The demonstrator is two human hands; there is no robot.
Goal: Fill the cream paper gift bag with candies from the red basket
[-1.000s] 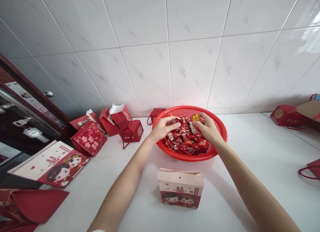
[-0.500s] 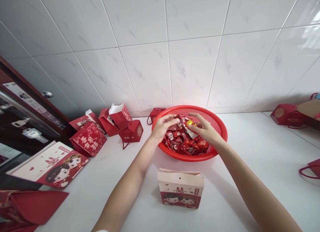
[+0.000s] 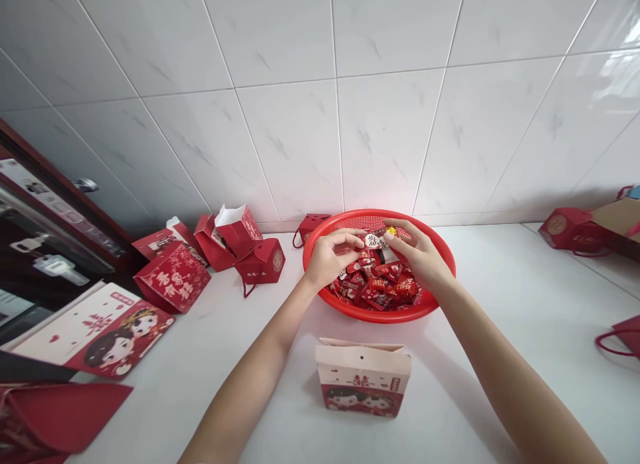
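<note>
A round red plastic basket (image 3: pixel 440 254) sits on the white counter against the tiled wall, holding several red-wrapped candies (image 3: pixel 383 287). My left hand (image 3: pixel 327 257) is curled over the basket's left side, its fingers pinching red candies. My right hand (image 3: pixel 417 254) is closed over the middle of the pile, holding candies, one with a yellow wrapper (image 3: pixel 390 231) at the fingertips. Both hands meet above the candies. A small pink-and-red paper gift bag (image 3: pixel 361 377) stands upright and open in front of the basket, between my forearms.
Several red gift boxes (image 3: pixel 250 247) lie at the left by the wall. A flat printed bag (image 3: pixel 95 331) and red paper (image 3: pixel 60 411) lie at the near left. More red boxes (image 3: pixel 570 229) and a cardboard carton (image 3: pixel 620 221) sit at the far right.
Both hands have stayed in the basket, shifting among the candies; the right hand has moved slightly left and up toward the left hand, the yellow-wrapped piece still with it.
</note>
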